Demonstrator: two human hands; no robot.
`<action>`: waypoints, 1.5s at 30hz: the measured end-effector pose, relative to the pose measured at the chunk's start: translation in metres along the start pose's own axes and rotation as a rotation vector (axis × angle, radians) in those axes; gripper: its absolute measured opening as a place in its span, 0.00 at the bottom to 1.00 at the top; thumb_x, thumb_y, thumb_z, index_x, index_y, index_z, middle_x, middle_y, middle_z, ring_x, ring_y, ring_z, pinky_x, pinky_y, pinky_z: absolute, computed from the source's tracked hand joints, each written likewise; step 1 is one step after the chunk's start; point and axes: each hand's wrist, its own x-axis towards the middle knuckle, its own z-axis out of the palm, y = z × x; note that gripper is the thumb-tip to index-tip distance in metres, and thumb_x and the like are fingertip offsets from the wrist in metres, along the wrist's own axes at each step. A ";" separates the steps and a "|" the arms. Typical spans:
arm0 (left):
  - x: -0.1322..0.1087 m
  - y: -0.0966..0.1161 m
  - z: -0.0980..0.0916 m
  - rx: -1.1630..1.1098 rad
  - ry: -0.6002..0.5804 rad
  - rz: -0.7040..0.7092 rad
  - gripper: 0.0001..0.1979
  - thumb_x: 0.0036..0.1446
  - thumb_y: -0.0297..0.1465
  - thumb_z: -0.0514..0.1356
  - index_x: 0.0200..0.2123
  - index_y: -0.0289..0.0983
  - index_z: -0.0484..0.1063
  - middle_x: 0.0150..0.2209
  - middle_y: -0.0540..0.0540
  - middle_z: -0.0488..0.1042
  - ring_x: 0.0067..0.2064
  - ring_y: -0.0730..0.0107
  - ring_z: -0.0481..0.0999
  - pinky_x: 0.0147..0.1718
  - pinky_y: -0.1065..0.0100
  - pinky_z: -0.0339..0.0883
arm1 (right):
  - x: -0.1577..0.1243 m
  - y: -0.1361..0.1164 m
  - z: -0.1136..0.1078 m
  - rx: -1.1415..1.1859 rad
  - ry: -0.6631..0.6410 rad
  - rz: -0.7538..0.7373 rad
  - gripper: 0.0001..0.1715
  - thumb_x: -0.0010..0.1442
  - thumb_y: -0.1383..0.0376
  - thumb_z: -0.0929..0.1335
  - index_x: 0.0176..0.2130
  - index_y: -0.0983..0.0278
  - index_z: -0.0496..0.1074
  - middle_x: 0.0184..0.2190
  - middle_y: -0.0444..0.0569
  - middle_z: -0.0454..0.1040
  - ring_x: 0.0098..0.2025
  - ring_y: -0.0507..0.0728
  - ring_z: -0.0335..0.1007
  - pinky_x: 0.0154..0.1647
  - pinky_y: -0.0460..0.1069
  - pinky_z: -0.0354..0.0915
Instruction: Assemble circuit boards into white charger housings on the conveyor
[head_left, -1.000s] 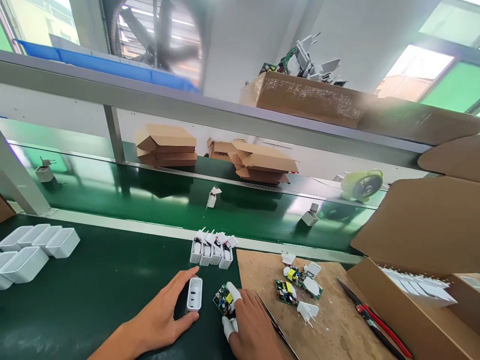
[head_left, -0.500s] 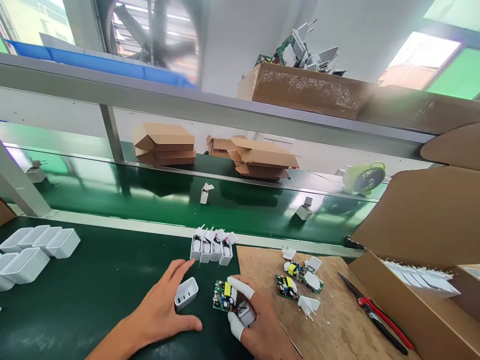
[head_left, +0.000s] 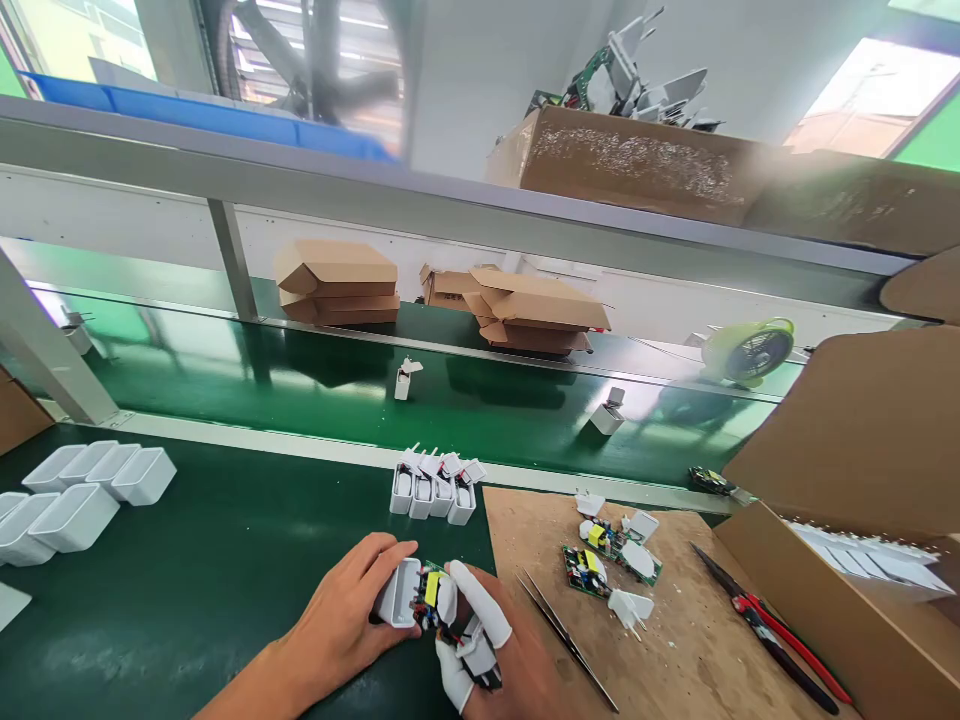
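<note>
My left hand [head_left: 358, 610] is closed around a white plastic charger housing [head_left: 400, 592], its open end turned to the right. In my right hand [head_left: 499, 640], with white finger cots on thumb and forefinger, is a green circuit board [head_left: 431, 590] with a yellow transformer and a white plug piece [head_left: 477, 648] attached by wires. The board's left edge meets the housing's opening; how far it reaches inside I cannot tell. Beyond my hands stands a row of several filled housings [head_left: 432, 490] with plug pieces on top. Tweezers [head_left: 566, 635] lie beside my right hand.
More circuit boards [head_left: 615, 550] and red-handled pliers [head_left: 772, 630] lie on a brown board [head_left: 682, 640]. Several empty housings [head_left: 75, 518] stand at left. An open carton [head_left: 847, 610] borders the right. Behind runs a green conveyor belt [head_left: 330, 390] carrying housings, under a shelf [head_left: 450, 212].
My left hand has gone from open beside the housing to gripping it. My right hand has brought the circuit board left against the housing's opening. The tweezers are now in fuller view.
</note>
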 end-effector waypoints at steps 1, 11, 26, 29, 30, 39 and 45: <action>-0.001 -0.001 0.000 0.019 0.010 0.014 0.36 0.59 0.29 0.69 0.67 0.45 0.60 0.57 0.39 0.71 0.54 0.51 0.77 0.52 0.57 0.77 | -0.002 0.002 0.003 -0.001 0.008 -0.009 0.39 0.65 0.66 0.66 0.71 0.56 0.56 0.61 0.55 0.74 0.57 0.64 0.77 0.57 0.57 0.75; -0.001 -0.006 0.002 0.062 -0.021 0.066 0.40 0.60 0.26 0.67 0.71 0.44 0.53 0.59 0.37 0.70 0.58 0.49 0.75 0.56 0.52 0.75 | 0.010 -0.003 0.004 -0.116 -0.084 -0.053 0.45 0.62 0.68 0.66 0.73 0.57 0.51 0.55 0.56 0.79 0.50 0.65 0.80 0.52 0.57 0.76; 0.001 -0.002 -0.001 0.071 0.005 0.083 0.29 0.66 0.38 0.64 0.66 0.42 0.58 0.56 0.36 0.72 0.55 0.49 0.77 0.54 0.52 0.76 | 0.016 -0.005 0.003 -0.046 -0.170 -0.006 0.49 0.59 0.70 0.66 0.75 0.58 0.50 0.54 0.56 0.79 0.47 0.64 0.79 0.49 0.56 0.75; 0.002 0.000 -0.002 0.075 0.008 0.089 0.29 0.66 0.40 0.65 0.65 0.42 0.59 0.56 0.37 0.73 0.54 0.50 0.78 0.53 0.54 0.77 | 0.017 -0.006 0.000 -0.057 -0.222 0.008 0.49 0.60 0.70 0.65 0.75 0.58 0.49 0.52 0.55 0.79 0.48 0.64 0.78 0.50 0.55 0.74; 0.002 0.001 -0.002 0.078 0.010 0.088 0.29 0.66 0.40 0.65 0.65 0.41 0.59 0.56 0.37 0.73 0.54 0.50 0.78 0.53 0.54 0.77 | 0.018 -0.006 -0.002 -0.061 -0.232 0.010 0.50 0.60 0.71 0.65 0.75 0.58 0.48 0.53 0.56 0.79 0.49 0.64 0.78 0.50 0.55 0.74; 0.002 0.000 0.000 0.096 0.031 0.093 0.30 0.66 0.41 0.64 0.65 0.40 0.59 0.55 0.36 0.72 0.54 0.50 0.77 0.53 0.53 0.77 | 0.016 -0.003 0.001 -0.011 -0.206 0.002 0.52 0.59 0.72 0.65 0.76 0.56 0.43 0.58 0.54 0.75 0.50 0.62 0.77 0.52 0.55 0.73; 0.001 0.000 0.000 0.082 0.028 0.089 0.30 0.66 0.40 0.65 0.65 0.39 0.59 0.56 0.36 0.72 0.54 0.50 0.77 0.54 0.53 0.76 | 0.017 0.001 0.003 -0.004 -0.252 0.026 0.53 0.60 0.71 0.65 0.76 0.55 0.41 0.55 0.54 0.76 0.50 0.62 0.75 0.51 0.56 0.73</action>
